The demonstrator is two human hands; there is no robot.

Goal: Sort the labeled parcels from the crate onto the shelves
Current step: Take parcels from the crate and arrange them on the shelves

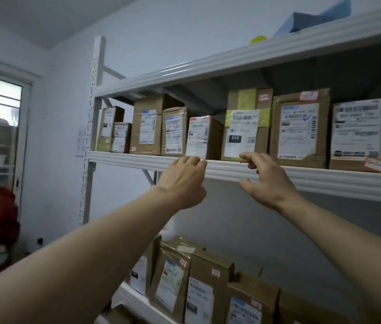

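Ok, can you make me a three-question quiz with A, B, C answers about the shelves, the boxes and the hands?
1. Where is the blue thing? A) on the top shelf B) on the floor C) in a hand
2. What colour is the tape on the parcel tagged 010? A) red B) yellow-green C) black
3. What are the left hand and right hand doing? A) carrying one parcel together B) open, holding nothing C) clenched fists
1 A: it sits above the top shelf's edge.
2 B: yellow-green bands cross its front.
3 B: fingers are relaxed by the middle shelf, nothing in them.
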